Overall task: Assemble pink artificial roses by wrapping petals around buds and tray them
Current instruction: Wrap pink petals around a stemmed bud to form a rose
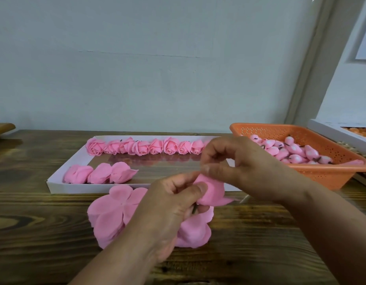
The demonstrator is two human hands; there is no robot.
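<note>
Grip of both hands, left hand (173,199) and right hand (235,163), pinches rose (210,192).

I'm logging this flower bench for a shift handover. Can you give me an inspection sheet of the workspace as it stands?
Surface: dark wooden table.
Job's things: white tray with a back row of finished roses and three wrapped pieces in front; loose petal pile on the table; orange basket of buds.
Clutter: wooden object at far left, white box at far right.
Grippers: left hand and right hand both pinch a half-wrapped rose.
Cables: nothing seen.
Surroundings: plain pale wall.
</note>
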